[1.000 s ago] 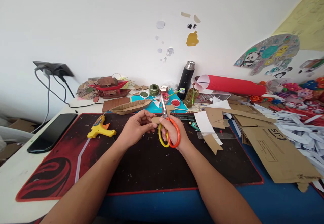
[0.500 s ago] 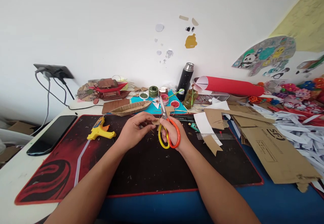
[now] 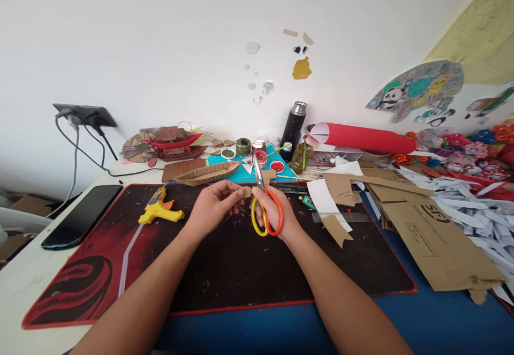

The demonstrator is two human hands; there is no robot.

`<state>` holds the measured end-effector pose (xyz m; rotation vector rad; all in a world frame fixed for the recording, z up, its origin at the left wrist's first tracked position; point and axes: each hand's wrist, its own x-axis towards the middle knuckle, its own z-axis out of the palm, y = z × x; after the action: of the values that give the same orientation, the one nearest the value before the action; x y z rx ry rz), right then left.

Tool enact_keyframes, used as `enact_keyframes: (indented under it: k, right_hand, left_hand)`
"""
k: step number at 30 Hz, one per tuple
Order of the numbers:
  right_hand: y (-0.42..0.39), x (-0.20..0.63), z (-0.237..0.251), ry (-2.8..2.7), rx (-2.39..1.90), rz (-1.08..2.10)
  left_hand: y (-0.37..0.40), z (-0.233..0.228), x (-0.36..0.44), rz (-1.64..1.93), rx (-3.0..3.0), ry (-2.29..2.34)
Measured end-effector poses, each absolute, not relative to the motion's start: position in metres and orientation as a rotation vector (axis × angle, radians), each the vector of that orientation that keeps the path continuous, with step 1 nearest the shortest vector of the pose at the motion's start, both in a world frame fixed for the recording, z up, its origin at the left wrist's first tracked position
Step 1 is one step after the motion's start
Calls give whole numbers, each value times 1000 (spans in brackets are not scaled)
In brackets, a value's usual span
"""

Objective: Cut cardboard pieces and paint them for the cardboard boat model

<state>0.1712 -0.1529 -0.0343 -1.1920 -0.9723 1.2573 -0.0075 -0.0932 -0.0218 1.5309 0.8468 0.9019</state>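
My right hand (image 3: 277, 210) is closed round a pair of scissors (image 3: 275, 222) with one yellow and one orange-red handle loop. Their blades point up and away, close together. My left hand (image 3: 219, 203) pinches a small piece of cardboard (image 3: 247, 190) between thumb and fingers, just left of the scissors. Part of that piece is hidden by the fingers. Both hands are over the black and red desk mat (image 3: 241, 269). Beyond my left hand lies a boat-shaped cardboard hull (image 3: 209, 173).
A yellow glue gun (image 3: 160, 208) and a black phone (image 3: 82, 216) lie to the left. Paint jars (image 3: 243, 146) and a black thermos (image 3: 294, 127) stand behind. To the right are a clear ruler (image 3: 341, 217), cardboard sheets (image 3: 433, 242) and white paper strips (image 3: 474, 221).
My left thumb and fingers have shifted their grip, closing on the small cardboard piece, which shows a little more. The right hand and scissors stay almost in place.
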Motion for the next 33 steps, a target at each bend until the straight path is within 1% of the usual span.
enact_keyframes:
  k: [6, 11, 17, 25, 33]
  right_hand:
    - [-154, 171, -36, -1007, -1187, 1230]
    - [-153, 171, -33, -951, -1182, 1216]
    - [-154, 171, -31, -957, -1207, 1208]
    - [-155, 171, -33, -1033, -1221, 1187]
    - [-150, 174, -34, -865, -1166, 1200]
  left_hand:
    - [-93, -23, -5, 807, 1446, 801]
    - [-88, -22, -9, 889, 1323, 774]
    - [-86, -21, -11, 894, 1343, 779]
    - [-89, -20, -7, 768, 1396, 776]
    - [-88, -22, -9, 828, 1390, 817]
